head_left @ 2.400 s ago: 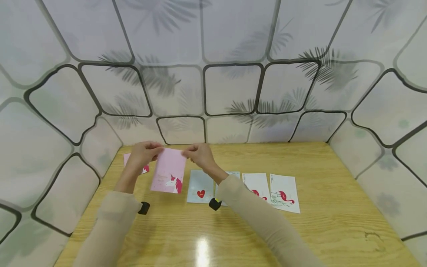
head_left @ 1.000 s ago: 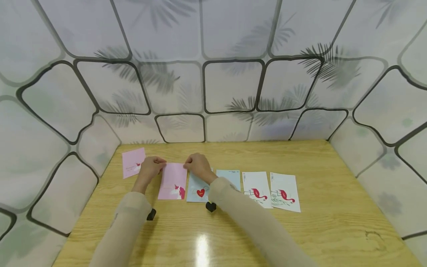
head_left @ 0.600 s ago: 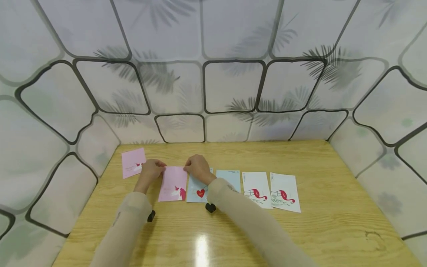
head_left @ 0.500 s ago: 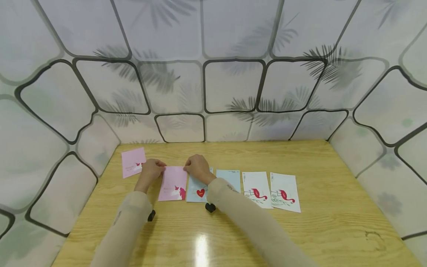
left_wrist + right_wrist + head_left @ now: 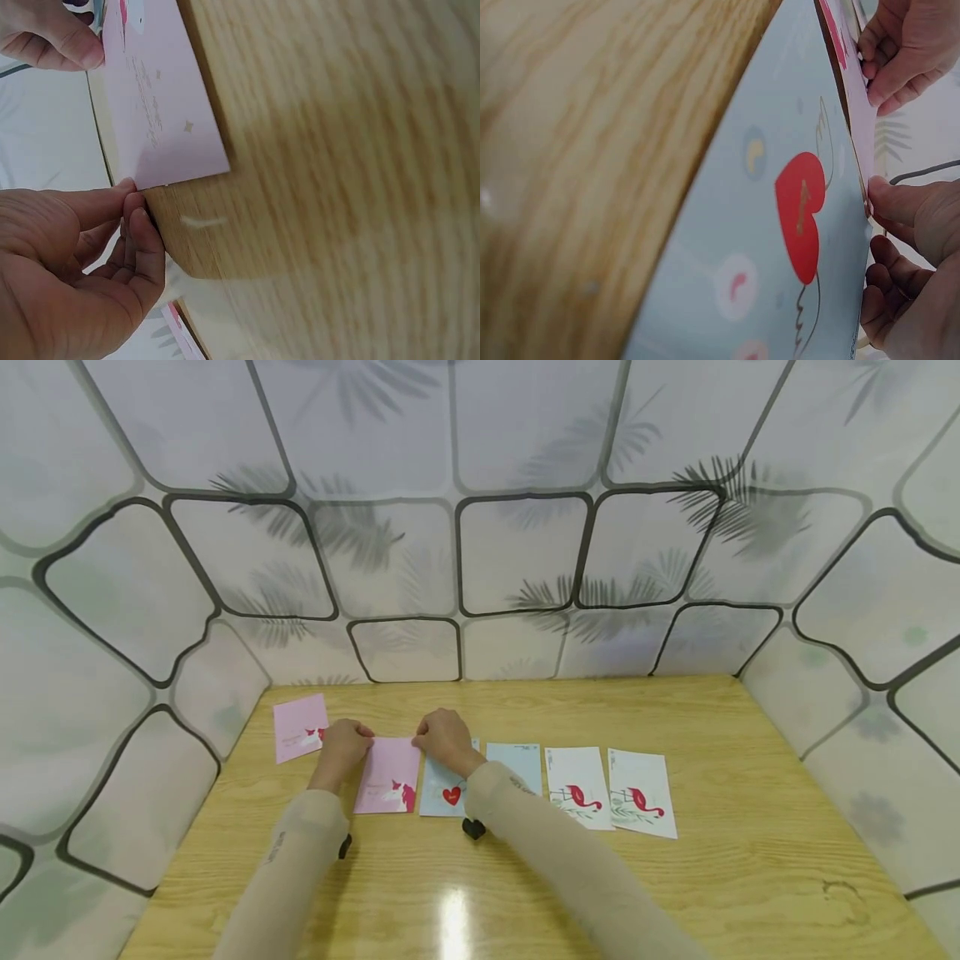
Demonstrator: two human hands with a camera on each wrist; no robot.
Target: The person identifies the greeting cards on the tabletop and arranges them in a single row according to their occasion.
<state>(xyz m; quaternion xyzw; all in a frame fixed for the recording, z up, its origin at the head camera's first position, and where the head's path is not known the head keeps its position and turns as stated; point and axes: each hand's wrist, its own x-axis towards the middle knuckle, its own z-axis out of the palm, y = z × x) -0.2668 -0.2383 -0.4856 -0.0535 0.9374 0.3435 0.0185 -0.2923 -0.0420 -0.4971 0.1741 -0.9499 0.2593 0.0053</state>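
Note:
A pink unicorn card (image 5: 386, 775) lies on the wooden table, left of a light blue card with a red heart (image 5: 442, 795). At its far left corner my left hand (image 5: 345, 749) pinches the edge between thumb and fingertips, seen closely in the left wrist view, where the hand (image 5: 75, 262) fills the lower left. My right hand (image 5: 446, 739) pinches the far right corner and hangs over part of the heart card. In the right wrist view, the heart card (image 5: 765, 195) lies in front and the pink card (image 5: 861, 112) shows as a narrow strip behind it.
Another pink unicorn card (image 5: 298, 727) lies tilted at the back left. A second blue card (image 5: 515, 764), partly under my right sleeve, and two white flamingo cards (image 5: 577, 777) continue the row rightward on the table (image 5: 750, 877). A patterned cloth (image 5: 517, 552) surrounds the table.
Both hands have brought the pink unicorn card down from the air to the table, beside the heart card. Over the last half second it has shifted only slightly toward me.

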